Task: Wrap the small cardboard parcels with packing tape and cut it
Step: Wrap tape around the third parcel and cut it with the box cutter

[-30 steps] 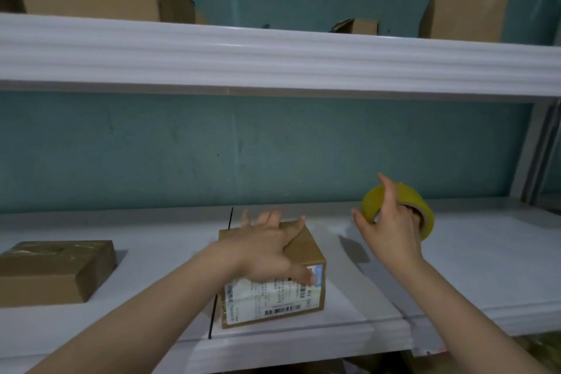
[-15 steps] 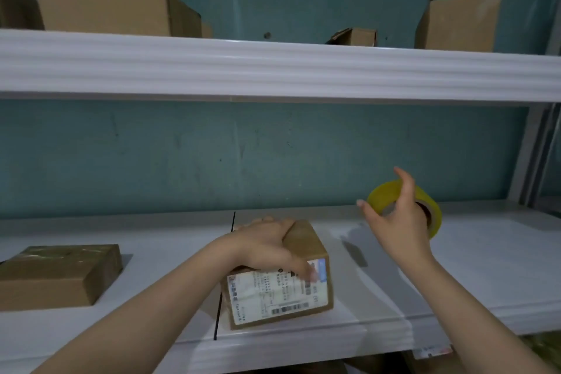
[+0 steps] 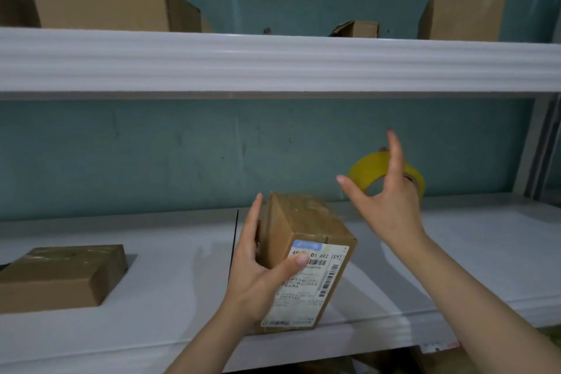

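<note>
A small cardboard parcel with a white shipping label stands tilted on end near the front edge of the white lower shelf. My left hand grips it, fingers on its left side and thumb across the label. My right hand is raised to the right of the parcel with a yellow roll of packing tape hanging on its fingers; thumb and forefinger are spread wide. A second, flat parcel wrapped in tape lies at the left of the shelf.
An upper white shelf carries a large closed carton, a small crushed box and an open carton. A teal wall is behind. A seam splits the lower shelf just left of the parcel.
My left hand has tipped the parcel up from lying flat onto its end and shifted its grip to the side. My right hand has lifted the tape roll higher.
</note>
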